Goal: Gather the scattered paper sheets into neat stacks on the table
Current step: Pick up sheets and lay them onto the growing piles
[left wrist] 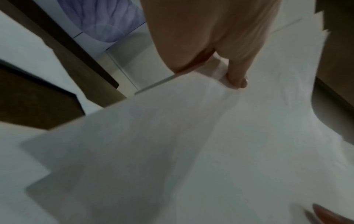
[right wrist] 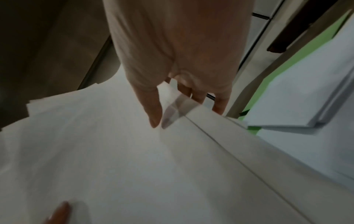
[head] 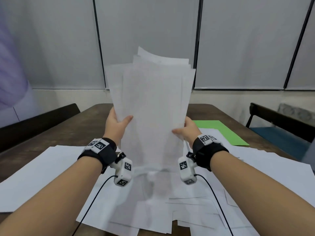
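Both hands hold a bundle of white sheets (head: pixel 153 106) upright above the brown wooden surface (head: pixel 71 126), its lower edge blurred just over the loose paper lying there. The left hand (head: pixel 115 123) grips the bundle's left edge, thumb laid across the front and fingers (head: pixel 113 114) wrapped behind. The right hand (head: pixel 186 131) grips the right edge the same way; in the right wrist view its thumb presses the front sheet while the fingers (right wrist: pixel 220 103) curl behind the edge. The sheets' top edges are uneven, several corners stepping out past each other.

Under and around the forearms, scattered white sheets (head: pixel 51 167) cover the near part of the surface, overlapping at many angles. Far right lies a green sheet (head: pixel 219 132), partly covered by white paper.

Each wrist carries a black strap with a white camera block bearing square black-and-white coded markers (head: pixel 183 165); no letters or brand can be read on them, and any print on the papers is too faint to make out. A black chair back (head: pixel 279 120) with a blue seat stands at the far right, and a dark bench edge (head: pixel 39 121) runs along the left.
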Available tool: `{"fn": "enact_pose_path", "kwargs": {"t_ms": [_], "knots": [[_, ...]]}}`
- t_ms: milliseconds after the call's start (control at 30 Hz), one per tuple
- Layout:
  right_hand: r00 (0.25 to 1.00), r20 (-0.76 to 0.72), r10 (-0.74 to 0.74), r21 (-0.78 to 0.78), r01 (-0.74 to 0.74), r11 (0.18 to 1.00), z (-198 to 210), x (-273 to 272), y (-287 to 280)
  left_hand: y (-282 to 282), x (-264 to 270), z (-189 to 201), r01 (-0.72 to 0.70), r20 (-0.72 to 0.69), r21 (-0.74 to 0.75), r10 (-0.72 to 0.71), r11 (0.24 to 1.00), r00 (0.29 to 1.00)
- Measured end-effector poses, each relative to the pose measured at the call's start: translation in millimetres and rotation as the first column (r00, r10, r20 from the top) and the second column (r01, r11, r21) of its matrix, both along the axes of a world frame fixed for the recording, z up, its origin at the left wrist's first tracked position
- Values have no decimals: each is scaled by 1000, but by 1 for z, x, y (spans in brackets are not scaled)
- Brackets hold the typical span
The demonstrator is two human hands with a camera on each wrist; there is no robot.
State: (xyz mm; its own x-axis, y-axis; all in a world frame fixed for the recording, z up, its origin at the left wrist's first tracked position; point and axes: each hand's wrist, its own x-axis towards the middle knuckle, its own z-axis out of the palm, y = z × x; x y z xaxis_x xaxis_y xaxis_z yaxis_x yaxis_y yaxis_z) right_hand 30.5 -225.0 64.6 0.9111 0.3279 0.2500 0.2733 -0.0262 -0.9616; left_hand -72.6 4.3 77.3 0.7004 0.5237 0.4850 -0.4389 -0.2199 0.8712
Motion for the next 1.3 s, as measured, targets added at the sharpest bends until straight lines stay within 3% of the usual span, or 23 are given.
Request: {"fn": "enact_pose_path", "kwargs": {"t_ms": [167,367,567,733,967,1067,1300], "knots": [[997,-70,-38,162,49,986,-13,-3,2,-4,-6,-25,-2,-3,-52,2,999,1000],[999,15,-40,268,35,963,0,-4,8,-3,2,-25,9,-47,-56,-12,998,999],[1000,5,-27,251,25,968,23,0,14,-9,3,-2,95,5,16,-95,995,995],[998,19,-60,233,54,971,27,-1,17,-10,7,2,61,19,32,-61,998,998],[986,150,-78,253,38,967,44,-4,27,-24,10,30,-58,125,108,45,992,991],[994,85,-68,193,51,980,34,0,29,-21,12,20,-114,36,100,111,988,993],[990,-129,-55,-99,42,994,-30,8,30,-17,17,-38,-66,-175,-24,61,998,983]]}}
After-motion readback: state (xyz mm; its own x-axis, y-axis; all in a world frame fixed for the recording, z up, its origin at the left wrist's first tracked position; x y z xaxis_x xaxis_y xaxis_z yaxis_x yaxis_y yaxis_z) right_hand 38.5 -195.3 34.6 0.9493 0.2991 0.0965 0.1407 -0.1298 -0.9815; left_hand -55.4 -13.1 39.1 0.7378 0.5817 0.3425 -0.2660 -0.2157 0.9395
